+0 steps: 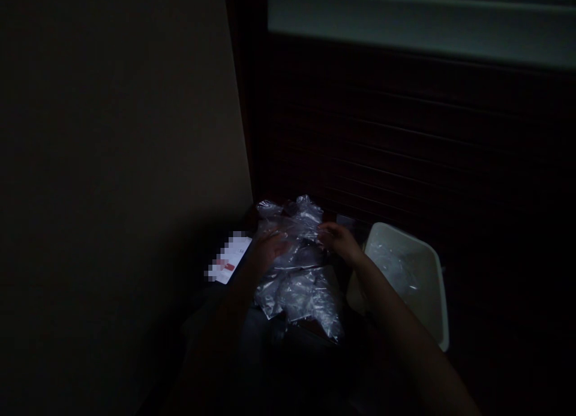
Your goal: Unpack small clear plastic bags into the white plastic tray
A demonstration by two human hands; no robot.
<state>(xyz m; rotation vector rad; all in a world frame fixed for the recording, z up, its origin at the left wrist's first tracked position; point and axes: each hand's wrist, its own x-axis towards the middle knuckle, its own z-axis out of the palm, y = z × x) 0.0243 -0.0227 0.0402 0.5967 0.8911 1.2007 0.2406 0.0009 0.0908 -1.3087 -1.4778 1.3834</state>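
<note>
In dim light, a clear plastic bag (292, 259) stretches between my two hands. My left hand (269, 248) is closed on the bag's left side, its fingers partly lost in shadow. On the opposite side my right hand (339, 241) pinches the bag's edge between thumb and fingers. Below and behind it lies a heap of crumpled, shiny clear bags (297, 293), several of them overlapping. What lies under the heap is too dark to make out.
A white plastic bin (438, 302) with clear plastic inside stands to the right, beside my right forearm. At left a lit phone screen (231, 263) glows near a pale wall (135, 134). Dark slatted panelling (382, 134) rises behind.
</note>
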